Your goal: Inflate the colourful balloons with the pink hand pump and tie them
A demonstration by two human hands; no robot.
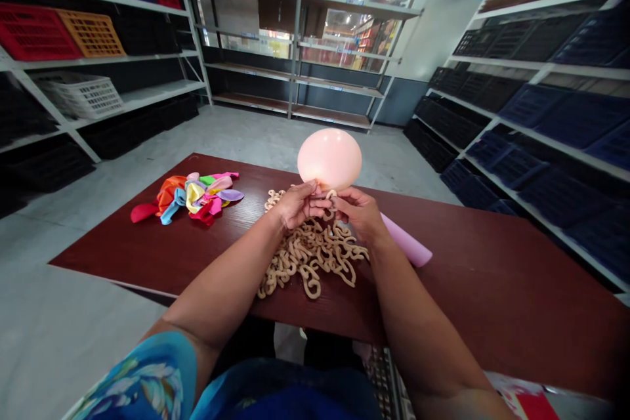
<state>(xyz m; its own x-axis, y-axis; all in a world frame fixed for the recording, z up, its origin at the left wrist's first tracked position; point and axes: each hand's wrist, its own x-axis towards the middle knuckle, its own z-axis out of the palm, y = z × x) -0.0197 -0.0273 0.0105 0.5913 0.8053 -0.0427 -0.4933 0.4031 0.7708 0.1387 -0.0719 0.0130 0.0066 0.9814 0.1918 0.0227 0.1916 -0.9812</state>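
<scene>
A blown-up peach balloon (329, 158) stands above the dark red table (492, 275). My left hand (295, 205) and my right hand (361, 211) meet just under it, fingers pinched on the balloon's neck. Beneath my hands lies a heap of tan hook-shaped clips (309, 254). A pink tube-shaped thing (407, 243) lies on the table behind my right wrist, partly hidden by it.
A pile of flat coloured balloons (193, 195) lies on the table's left part. Metal shelves with red, orange, white and dark crates (59, 33) line both sides and the back of the room. Grey floor surrounds the table.
</scene>
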